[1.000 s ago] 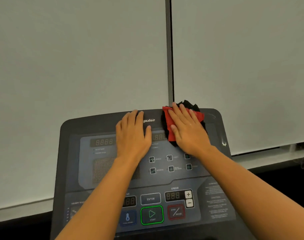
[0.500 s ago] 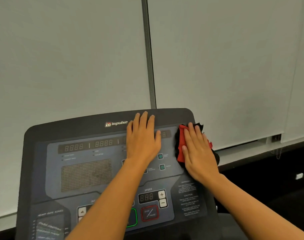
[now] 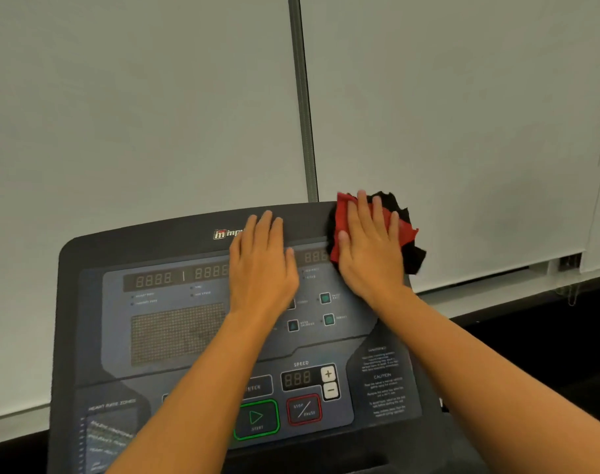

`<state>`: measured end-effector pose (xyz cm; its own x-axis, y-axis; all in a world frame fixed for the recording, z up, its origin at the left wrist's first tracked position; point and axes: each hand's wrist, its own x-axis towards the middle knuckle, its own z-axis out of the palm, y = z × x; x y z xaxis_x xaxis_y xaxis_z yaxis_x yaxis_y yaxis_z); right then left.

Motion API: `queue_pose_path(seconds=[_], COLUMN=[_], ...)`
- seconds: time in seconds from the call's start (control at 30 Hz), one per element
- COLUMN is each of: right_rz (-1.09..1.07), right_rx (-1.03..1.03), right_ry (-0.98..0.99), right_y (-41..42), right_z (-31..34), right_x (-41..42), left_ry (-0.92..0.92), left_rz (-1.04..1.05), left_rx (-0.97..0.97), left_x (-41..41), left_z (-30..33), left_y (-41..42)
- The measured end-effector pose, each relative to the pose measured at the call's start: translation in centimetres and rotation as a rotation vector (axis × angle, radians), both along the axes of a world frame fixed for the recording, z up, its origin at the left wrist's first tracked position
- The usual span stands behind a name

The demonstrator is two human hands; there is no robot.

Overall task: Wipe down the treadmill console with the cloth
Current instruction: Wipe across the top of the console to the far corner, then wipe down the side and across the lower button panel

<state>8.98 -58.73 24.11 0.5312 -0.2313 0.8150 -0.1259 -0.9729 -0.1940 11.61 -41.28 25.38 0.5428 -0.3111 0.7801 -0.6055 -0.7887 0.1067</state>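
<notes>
Item: dark grey plastic treadmill console (image 3: 86,336) with blue control panel. Step: wiping its upper right corner. We judge it best to keep our right hand (image 3: 372,248) flat, fingers spread, pressing the crumpled red-and-black cloth (image 3: 406,234) evenly and steering clear of the red stop button (image 3: 304,409). Cloth: beneath right palm, overhanging the console's right edge. Left hand (image 3: 261,268): open, empty, flat on the panel, just beside the cloth.

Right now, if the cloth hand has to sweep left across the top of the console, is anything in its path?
Yes. The left hand lies flat on the console, directly left of the right hand that presses the cloth onto the upper right corner. It covers part of the display row.
</notes>
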Motion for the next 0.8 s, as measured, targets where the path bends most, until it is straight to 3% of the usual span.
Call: queue_pose_path(seconds=[0.13,0.23,0.33,0.4,0.5,0.6,0.8], right_rz=[0.202,0.287,0.114,-0.001,0.109,0.226,0.145], right_rx=[-0.215,-0.348,-0.146,-0.045,-0.152,-0.289,-0.106], right_ry=[0.033,0.055,0.017,-0.026,-0.007,0.073,0.055], right_y=[7.7,4.4,0.1,1.6,4.7,1.0,-1.6], right_z=[-1.4,-1.3,0.3,0.9,0.1,-0.9,-0.7], right_x=[1.6,1.0,0.9,1.8,2.3,0.2,-0.6], left_ry=[0.018,0.005,0.006,-0.002,-0.008,0.005,-0.008], left_rz=[0.047,0.038,0.077,0.088,0.09,0.095,0.053], left_rx=[-0.049,-0.025,-0.046,-0.023,-0.009,-0.064,-0.026], left_x=[0.7,0.8,1.2,1.3,1.3,1.2,-0.1], left_z=[0.4,0.2,-0.2,-0.4,-0.3,-0.2,-1.5], left_y=[1.7,2.6,4.6,5.3,5.1,4.3,2.0])
